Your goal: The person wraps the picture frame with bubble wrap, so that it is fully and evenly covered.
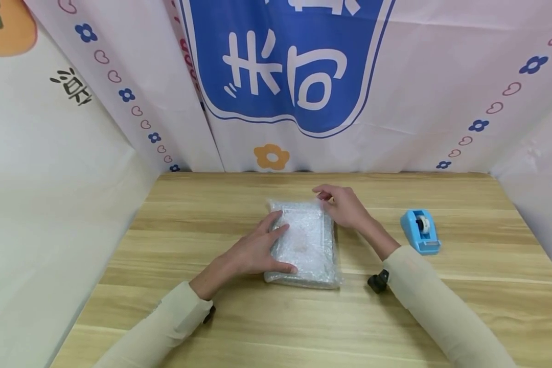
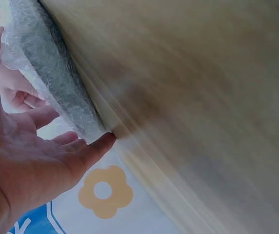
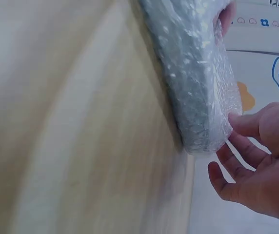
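Hands (image 1: 259,250) (image 1: 344,207) on bubble-wrapped package (image 1: 303,245), blue dispenser (image 1: 410,231) holding tape (image 1: 424,225)

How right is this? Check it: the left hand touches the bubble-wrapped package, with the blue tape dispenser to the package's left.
The side is wrong: the head view shows the blue tape dispenser right of the package, which the left hand does touch.

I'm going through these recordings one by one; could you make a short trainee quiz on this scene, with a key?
1. True or false: the person's left hand touches the flat, rectangular package in translucent bubble wrap.
2. Which item is on the table to the package's right? A) red metal scissors B) light-blue tape dispenser C) green ceramic mug
3. Fill in: the hand nearer that item is the person's ____ hand.

Key: 1. True. 2. B. 3. Right hand.
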`<state>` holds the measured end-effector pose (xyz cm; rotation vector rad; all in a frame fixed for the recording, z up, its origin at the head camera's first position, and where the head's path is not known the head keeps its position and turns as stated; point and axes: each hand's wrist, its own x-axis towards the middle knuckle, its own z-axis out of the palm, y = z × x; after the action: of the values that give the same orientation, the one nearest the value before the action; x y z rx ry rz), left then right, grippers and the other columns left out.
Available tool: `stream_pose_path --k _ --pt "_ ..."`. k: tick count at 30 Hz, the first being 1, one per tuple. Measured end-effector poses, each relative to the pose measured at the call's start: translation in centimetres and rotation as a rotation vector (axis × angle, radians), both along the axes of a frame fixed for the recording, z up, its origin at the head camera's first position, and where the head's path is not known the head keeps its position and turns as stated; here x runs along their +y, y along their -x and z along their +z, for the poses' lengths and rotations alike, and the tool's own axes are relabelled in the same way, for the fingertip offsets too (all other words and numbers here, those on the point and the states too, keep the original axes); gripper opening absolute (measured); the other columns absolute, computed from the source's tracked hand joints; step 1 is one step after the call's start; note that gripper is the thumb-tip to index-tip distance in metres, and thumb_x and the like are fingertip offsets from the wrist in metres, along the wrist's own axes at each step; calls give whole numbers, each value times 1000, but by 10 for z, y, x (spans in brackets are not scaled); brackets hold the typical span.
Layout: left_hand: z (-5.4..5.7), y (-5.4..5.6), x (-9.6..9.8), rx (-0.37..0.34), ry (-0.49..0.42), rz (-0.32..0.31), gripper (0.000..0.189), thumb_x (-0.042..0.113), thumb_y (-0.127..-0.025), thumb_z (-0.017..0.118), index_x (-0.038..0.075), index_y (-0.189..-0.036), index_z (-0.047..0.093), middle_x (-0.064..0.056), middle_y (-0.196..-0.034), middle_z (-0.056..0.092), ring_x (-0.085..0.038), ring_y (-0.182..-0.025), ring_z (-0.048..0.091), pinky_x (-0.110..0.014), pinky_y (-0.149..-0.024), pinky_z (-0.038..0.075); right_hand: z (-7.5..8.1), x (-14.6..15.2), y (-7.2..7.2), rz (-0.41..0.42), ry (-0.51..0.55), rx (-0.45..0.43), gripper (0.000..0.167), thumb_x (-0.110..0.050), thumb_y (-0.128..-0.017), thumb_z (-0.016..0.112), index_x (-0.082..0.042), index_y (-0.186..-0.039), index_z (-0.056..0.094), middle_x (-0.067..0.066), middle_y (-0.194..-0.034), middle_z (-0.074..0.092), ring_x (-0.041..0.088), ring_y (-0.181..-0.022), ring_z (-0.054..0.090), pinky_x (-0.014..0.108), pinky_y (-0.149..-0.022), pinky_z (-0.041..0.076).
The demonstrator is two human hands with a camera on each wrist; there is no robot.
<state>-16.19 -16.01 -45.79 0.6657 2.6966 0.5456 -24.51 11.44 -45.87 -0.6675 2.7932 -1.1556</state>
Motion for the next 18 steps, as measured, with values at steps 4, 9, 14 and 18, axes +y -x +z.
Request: stream_pose_path --k 4,9,14,18 --pt "0 0 0 -15 -3 11 116 71 -80 85 11 -167 38 -3 -183 6 -34 -167 20 -58 -122 46 4 -3 7 -28 3 -29 41 0 -104 64 -3 -146 64 16 -118 79 33 -111 75 49 -96 61" --pt "0 0 1 -23 2 14 115 72 -80 84 13 -168 38 -2 -183 5 -32 -168 16 -58 -122 45 6 0 11 -41 25 -120 52 -1 -106 64 -7 -156 54 16 -121 79 32 -114 74 48 -99 60" --pt "0 0 1 -29 1 16 115 72 -80 84 13 -168 38 -2 -183 4 -31 -169 14 -58 -123 44 2 0 16 -49 50 -141 56 -3 -106 64 -8 -159 49 14 -121 78 31 -114 74 48 -100 59" --pt "-1 1 0 -36 -4 22 116 71 -80 85 13 -168 37 -1 -183 4 -29 -169 11 -59 -124 43 -2 -1 19 -64 87 -131 54 -5 -104 69 -5 -156 52 14 -120 77 31 -111 73 49 -100 59"
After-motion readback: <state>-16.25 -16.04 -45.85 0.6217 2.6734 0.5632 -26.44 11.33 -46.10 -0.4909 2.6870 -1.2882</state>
